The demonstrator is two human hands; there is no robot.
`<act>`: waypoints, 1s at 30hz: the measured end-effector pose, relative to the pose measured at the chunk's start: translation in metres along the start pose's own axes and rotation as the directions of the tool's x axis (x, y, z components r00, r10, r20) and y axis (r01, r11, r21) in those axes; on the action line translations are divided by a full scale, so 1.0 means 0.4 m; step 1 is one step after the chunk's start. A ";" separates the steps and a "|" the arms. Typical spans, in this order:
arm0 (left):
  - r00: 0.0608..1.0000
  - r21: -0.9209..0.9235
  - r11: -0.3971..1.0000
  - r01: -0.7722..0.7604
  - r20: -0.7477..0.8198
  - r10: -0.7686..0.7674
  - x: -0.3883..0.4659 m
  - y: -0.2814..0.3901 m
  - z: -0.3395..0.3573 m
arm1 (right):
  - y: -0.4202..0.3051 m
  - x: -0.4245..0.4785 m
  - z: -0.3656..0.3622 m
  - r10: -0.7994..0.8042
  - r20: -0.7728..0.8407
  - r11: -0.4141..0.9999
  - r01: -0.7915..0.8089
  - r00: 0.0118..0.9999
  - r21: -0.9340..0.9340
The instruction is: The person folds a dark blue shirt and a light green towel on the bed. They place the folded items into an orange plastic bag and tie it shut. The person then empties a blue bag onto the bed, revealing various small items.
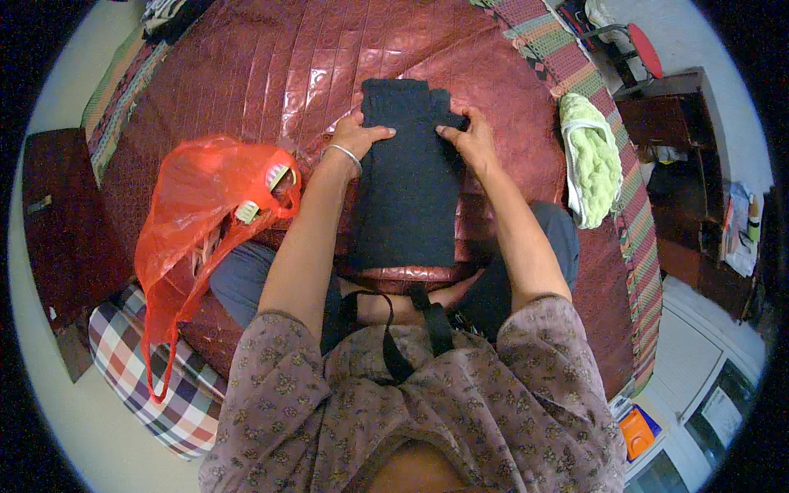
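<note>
A dark, folded knitted garment [407,197] lies flat before my crossed legs, on a glossy dark-red mat [259,80]. Its far end shows a ribbed band, and a narrower piece sticks out at the far right. My left hand [360,135] grips the far left edge, thumb on top and some fingers hidden beneath the cloth. At the far right edge, my right hand [471,138] pinches the narrower piece between thumb and fingers. A bangle circles my left wrist.
To my left sits a red plastic bag [191,185] with brushes [248,211] poking out. A checked cushion [179,394] lies behind it. On the right is a light-green towel [592,160], near the striped woven border [641,265]. Wooden furniture [666,117] stands beyond.
</note>
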State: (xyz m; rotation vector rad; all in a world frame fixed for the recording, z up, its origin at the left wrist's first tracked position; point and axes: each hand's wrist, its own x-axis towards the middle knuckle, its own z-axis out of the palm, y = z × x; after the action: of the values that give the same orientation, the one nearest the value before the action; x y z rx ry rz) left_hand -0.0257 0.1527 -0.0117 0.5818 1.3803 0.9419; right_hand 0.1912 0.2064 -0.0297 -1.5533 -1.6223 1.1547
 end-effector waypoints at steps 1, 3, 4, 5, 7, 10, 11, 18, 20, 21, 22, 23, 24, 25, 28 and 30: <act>1.000 0.031 1.000 0.002 -0.004 -0.002 0.003 0.005 -0.004 | -0.031 -0.003 -0.006 0.048 0.058 0.997 -0.044 0.997 -0.067; 1.000 0.056 0.998 0.006 0.002 -0.006 0.017 0.008 -0.010 | -0.090 -0.003 -0.028 0.153 0.156 0.971 -0.119 0.976 -0.207; 1.000 0.051 0.999 0.007 0.012 -0.008 0.029 0.005 -0.012 | -0.078 0.006 -0.028 0.175 0.158 0.966 -0.138 0.972 -0.218; 1.000 0.045 0.999 0.008 0.022 -0.009 0.037 0.001 -0.014 | -0.052 0.021 -0.028 0.197 0.159 0.961 -0.158 0.967 -0.228; 0.996 0.187 0.980 -0.066 0.070 0.054 0.017 0.024 -0.007 | -0.020 0.029 -0.039 0.209 0.180 0.962 -0.169 0.961 -0.216; 0.980 0.110 0.986 -0.124 0.173 0.104 -0.012 0.023 -0.019 | -0.033 0.011 -0.047 0.123 0.218 0.992 -0.114 0.968 -0.055; 0.971 0.036 0.991 -0.128 0.208 0.118 -0.018 0.017 -0.024 | -0.066 -0.009 -0.050 0.074 0.201 0.995 -0.086 0.977 0.052; 0.879 0.140 0.878 -0.458 0.218 0.424 -0.023 0.097 -0.006 | -0.120 0.047 -0.066 -0.001 0.075 0.985 -0.012 0.997 0.170; 0.900 0.269 0.859 -0.436 0.101 0.425 0.075 -0.001 -0.066 | -0.051 0.083 -0.035 -0.055 0.055 0.994 0.049 0.997 0.096; 0.903 0.332 0.847 -0.416 0.038 0.428 0.111 -0.036 -0.088 | -0.041 0.084 -0.026 0.006 0.016 0.992 -0.008 1.000 0.127; 0.946 0.125 0.942 -0.312 -0.049 0.320 0.060 -0.008 -0.064 | -0.024 0.069 -0.028 0.083 -0.032 0.985 -0.077 0.996 0.156; 0.948 0.210 0.943 -0.258 -0.131 0.289 0.026 -0.006 -0.050 | -0.009 0.050 -0.032 0.160 -0.078 0.972 -0.143 0.984 0.187; 0.936 0.293 0.936 -0.194 -0.232 0.266 -0.015 -0.005 -0.051 | -0.022 0.016 -0.044 0.118 -0.042 0.984 -0.111 0.992 0.138; 0.908 0.367 0.922 -0.127 -0.331 0.257 -0.035 -0.001 -0.054 | -0.002 -0.010 -0.043 0.155 -0.030 0.979 -0.149 0.987 0.142; 0.955 0.515 0.857 -0.008 -0.251 0.159 -0.030 -0.095 -0.073 | 0.051 -0.081 -0.028 0.249 -0.024 0.964 -0.246 0.968 0.106; 0.962 0.451 0.887 -0.104 -0.182 0.206 -0.053 -0.108 -0.056 | 0.042 -0.112 -0.005 0.272 -0.036 0.962 -0.271 0.962 0.039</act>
State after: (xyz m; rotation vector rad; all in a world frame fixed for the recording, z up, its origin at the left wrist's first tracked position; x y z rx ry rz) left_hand -0.0366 0.1081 -0.0384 0.9614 1.7920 0.8437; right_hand 0.2065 0.1618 -0.0374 -1.8071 -1.3858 1.2748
